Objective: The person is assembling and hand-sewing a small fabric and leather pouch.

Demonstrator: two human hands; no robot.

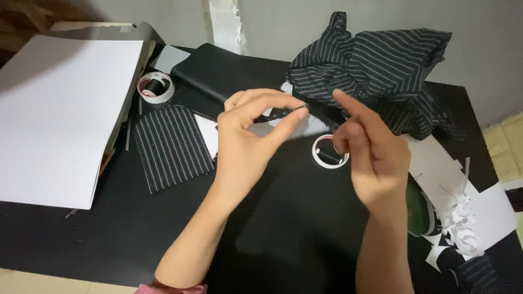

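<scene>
My left hand [245,141] is raised over the black table [272,228], with thumb and forefinger pinched on a small dark strip [289,112]. My right hand [376,158] is just to its right, forefinger pointing up toward the strip and the other fingers curled. A small white tape roll [327,152] sits right by those curled fingers; I cannot tell whether they touch it. A pale sheet piece [305,128] lies below the strip.
A striped fabric rectangle [171,147] lies left of my hands, and a crumpled striped cloth [376,65] lies at the back. A larger tape roll [155,87], a black pouch [229,71], a big white sheet [60,114] and paper scraps [468,218] surround the work spot.
</scene>
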